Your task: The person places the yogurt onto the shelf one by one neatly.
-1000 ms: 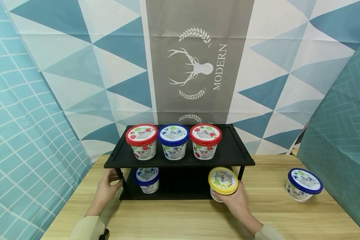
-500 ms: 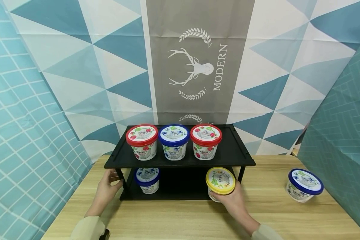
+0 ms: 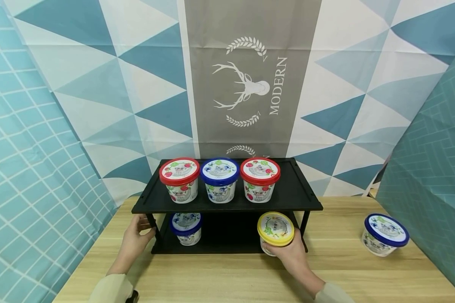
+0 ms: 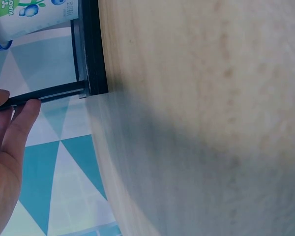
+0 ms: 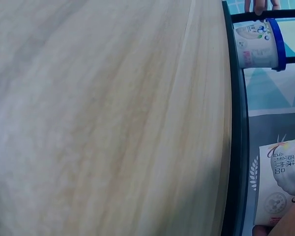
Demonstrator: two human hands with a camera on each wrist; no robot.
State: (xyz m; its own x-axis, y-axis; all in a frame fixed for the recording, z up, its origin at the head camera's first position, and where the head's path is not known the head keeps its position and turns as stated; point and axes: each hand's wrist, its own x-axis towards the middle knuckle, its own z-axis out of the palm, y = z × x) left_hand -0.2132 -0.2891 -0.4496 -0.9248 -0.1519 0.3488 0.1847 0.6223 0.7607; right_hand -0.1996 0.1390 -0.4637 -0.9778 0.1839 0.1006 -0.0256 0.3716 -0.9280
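Observation:
My right hand (image 3: 291, 253) grips a white paper tub with a yellow lid (image 3: 276, 229) at the right front of the black rack's lower shelf (image 3: 227, 248). In the right wrist view a narrow gap shows between that tub's base (image 5: 261, 196) and the shelf edge. My left hand (image 3: 134, 240) pinches the rack's left front leg (image 4: 54, 92) between thumb and fingers. A blue-lidded tub (image 3: 186, 229) stands on the lower shelf's left side. Two red-lidded tubs, the left one (image 3: 179, 181) and the right one (image 3: 260, 180), flank a blue-lidded tub (image 3: 219, 181) on the upper shelf (image 3: 293, 193).
Another blue-lidded tub (image 3: 385, 235) stands on the wooden table (image 3: 212, 277) to the right of the rack. Patterned cloth (image 3: 250, 126) hangs behind the table. Tile-patterned cloths line the left (image 3: 34, 168) and right (image 3: 428, 176) sides.
My right hand has shifted slightly left with the yellow-lidded tub, away from the rack's right front leg. The left hand stays on the left leg.

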